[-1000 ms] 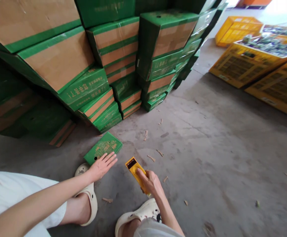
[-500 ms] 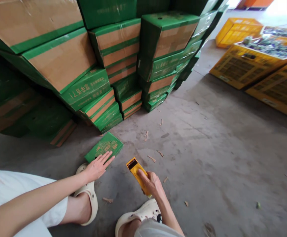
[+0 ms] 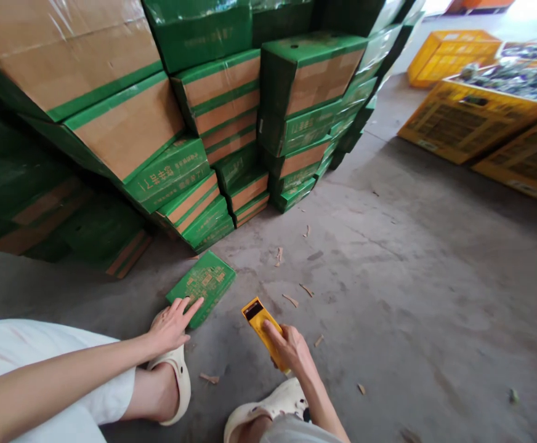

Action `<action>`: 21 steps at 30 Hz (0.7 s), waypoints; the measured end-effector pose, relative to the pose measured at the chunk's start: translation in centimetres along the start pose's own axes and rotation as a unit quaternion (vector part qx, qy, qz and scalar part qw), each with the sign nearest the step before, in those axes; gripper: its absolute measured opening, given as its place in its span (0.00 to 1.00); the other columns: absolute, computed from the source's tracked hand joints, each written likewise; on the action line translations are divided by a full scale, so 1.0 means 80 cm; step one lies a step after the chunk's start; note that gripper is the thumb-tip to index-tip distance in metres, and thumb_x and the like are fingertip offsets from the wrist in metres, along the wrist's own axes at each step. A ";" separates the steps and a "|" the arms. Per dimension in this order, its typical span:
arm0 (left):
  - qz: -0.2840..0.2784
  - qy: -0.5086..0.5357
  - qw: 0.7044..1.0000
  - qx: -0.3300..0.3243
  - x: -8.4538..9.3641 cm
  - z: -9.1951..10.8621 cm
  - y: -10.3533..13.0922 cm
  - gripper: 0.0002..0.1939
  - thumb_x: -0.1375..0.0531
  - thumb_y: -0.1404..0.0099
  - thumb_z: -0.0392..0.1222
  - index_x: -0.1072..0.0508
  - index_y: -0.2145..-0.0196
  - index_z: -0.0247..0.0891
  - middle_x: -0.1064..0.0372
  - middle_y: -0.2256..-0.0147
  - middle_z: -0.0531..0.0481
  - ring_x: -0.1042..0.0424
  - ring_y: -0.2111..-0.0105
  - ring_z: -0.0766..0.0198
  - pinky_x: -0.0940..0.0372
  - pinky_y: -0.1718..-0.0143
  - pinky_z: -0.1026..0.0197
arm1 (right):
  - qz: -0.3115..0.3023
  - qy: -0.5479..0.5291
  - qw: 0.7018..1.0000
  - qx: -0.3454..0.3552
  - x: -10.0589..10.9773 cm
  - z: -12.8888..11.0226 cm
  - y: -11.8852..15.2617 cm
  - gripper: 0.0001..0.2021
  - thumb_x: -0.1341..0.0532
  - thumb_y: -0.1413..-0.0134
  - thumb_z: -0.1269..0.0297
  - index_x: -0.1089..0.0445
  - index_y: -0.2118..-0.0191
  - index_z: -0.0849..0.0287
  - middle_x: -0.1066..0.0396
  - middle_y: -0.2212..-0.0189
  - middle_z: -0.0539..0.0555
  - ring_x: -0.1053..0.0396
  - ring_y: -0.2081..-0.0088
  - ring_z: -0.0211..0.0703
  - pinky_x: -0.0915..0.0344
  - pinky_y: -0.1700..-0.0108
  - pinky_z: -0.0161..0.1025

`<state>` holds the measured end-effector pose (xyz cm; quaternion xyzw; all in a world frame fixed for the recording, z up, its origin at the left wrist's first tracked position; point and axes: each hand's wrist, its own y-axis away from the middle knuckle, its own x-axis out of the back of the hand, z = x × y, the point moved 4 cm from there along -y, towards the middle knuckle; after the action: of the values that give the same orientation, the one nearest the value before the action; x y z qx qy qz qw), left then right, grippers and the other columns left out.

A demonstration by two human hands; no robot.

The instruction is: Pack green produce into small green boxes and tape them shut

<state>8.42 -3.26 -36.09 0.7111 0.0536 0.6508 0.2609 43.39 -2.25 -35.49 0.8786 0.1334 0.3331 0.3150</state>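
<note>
A small green box (image 3: 210, 280) with tan print lies flat on the concrete floor, left of centre. My left hand (image 3: 170, 325) is over its near left edge, fingers spread, holding nothing; whether the fingertips touch the box I cannot tell. To the right, my right hand (image 3: 288, 347) is wrapped round a yellow handheld device (image 3: 265, 332) with a dark window at its far end. The thumb lies on the device's top face.
Stacks of green and tan cartons (image 3: 231, 92) rise beyond the small box. At the upper right stand yellow crates (image 3: 453, 120), one filled with greyish-green produce. Cardboard scraps (image 3: 290, 300) are scattered over the floor. My feet in cream clogs (image 3: 268, 403) are close below my hands.
My left hand has drawn back toward me and left across the green box, its fingers now more bent. The right hand keeps its hold on the yellow device. The view has shifted slightly.
</note>
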 end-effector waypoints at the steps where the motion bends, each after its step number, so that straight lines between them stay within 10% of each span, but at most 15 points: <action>1: 0.004 -0.004 1.000 -0.006 0.001 -0.002 -0.005 0.59 0.33 0.41 0.40 0.61 0.22 0.49 0.36 0.35 0.37 0.34 0.38 0.46 0.32 0.43 0.50 | 0.005 0.001 1.000 -0.001 0.001 0.001 0.000 0.30 0.46 0.37 0.33 0.35 0.75 0.56 0.29 0.78 0.55 0.30 0.72 0.43 0.44 0.73 0.34; 6: -0.006 -0.069 0.995 -0.070 0.037 -0.020 -0.040 0.58 0.30 0.42 0.39 0.57 0.22 0.46 0.30 0.47 0.41 0.30 0.46 0.48 0.33 0.46 0.53 | -0.007 -0.012 1.000 -0.007 0.005 0.004 -0.004 0.29 0.46 0.40 0.33 0.36 0.76 0.55 0.28 0.79 0.55 0.29 0.74 0.45 0.42 0.74 0.35; 11: -0.028 -0.114 0.970 -0.215 0.138 -0.085 -0.049 0.51 0.27 0.43 0.45 0.43 0.26 0.53 0.29 0.48 0.44 0.29 0.49 0.50 0.35 0.50 0.58 | -0.008 -0.008 1.000 -0.013 0.012 0.003 -0.008 0.31 0.49 0.44 0.29 0.37 0.77 0.54 0.27 0.80 0.57 0.27 0.74 0.48 0.38 0.73 0.37; 15: -0.031 -0.128 0.964 -0.232 0.209 -0.167 0.006 0.52 0.27 0.44 0.40 0.44 0.27 0.62 0.29 0.52 0.51 0.28 0.54 0.56 0.37 0.54 0.61 | -0.037 -0.006 0.999 -0.007 0.012 -0.013 -0.011 0.32 0.49 0.49 0.27 0.37 0.76 0.54 0.28 0.80 0.57 0.26 0.75 0.49 0.36 0.73 0.38; 21: 0.004 -0.157 0.985 -0.075 0.259 -0.296 0.116 0.52 0.33 0.38 0.38 0.52 0.24 0.60 0.31 0.48 0.49 0.29 0.50 0.55 0.37 0.52 0.62 | -0.058 0.009 0.998 0.028 0.021 -0.056 -0.019 0.32 0.47 0.52 0.25 0.36 0.77 0.53 0.29 0.81 0.55 0.27 0.75 0.49 0.37 0.73 0.39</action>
<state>-13.53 4.49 -13.03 0.7833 -0.0399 0.5342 0.3155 41.65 1.74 -33.04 0.8750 0.1961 0.3182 0.3076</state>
